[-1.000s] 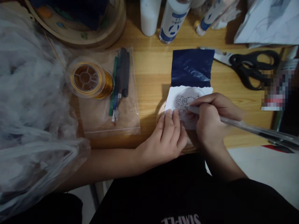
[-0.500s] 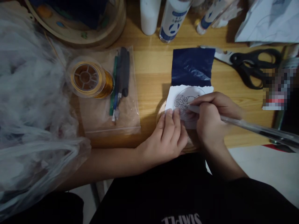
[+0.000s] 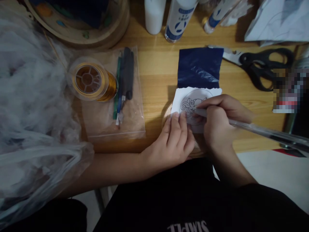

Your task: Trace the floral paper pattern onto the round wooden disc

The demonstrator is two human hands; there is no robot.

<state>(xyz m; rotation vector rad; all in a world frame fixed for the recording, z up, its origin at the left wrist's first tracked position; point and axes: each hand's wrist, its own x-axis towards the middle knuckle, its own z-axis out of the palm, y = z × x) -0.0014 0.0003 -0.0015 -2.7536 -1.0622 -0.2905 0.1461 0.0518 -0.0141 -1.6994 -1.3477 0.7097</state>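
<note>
White paper (image 3: 177, 101) with a line drawing of swirls inside a circle lies over a round wooden piece (image 3: 166, 112), mostly covered. A dark blue sheet (image 3: 199, 67) sticks out beyond the paper's far edge. My left hand (image 3: 175, 138) rests on the paper's lower left, fingers lying over its edge and slightly apart, gripping nothing. My right hand (image 3: 218, 124) is closed round a clear-barrelled pen (image 3: 256, 129), whose tip is at the drawing. The exact contact of the tip is too small to tell.
A spool of golden thread (image 3: 94, 80) and pen-like tools (image 3: 124, 77) lie on a clear bag (image 3: 101, 122) at left. Black-handled scissors (image 3: 258, 64) are at right, bottles (image 3: 180, 21) at the back. A plastic bag (image 3: 36, 112) with white filling covers the far left.
The view has shifted very slightly. Both hands, the pen and the paper keep nearly the same positions.
</note>
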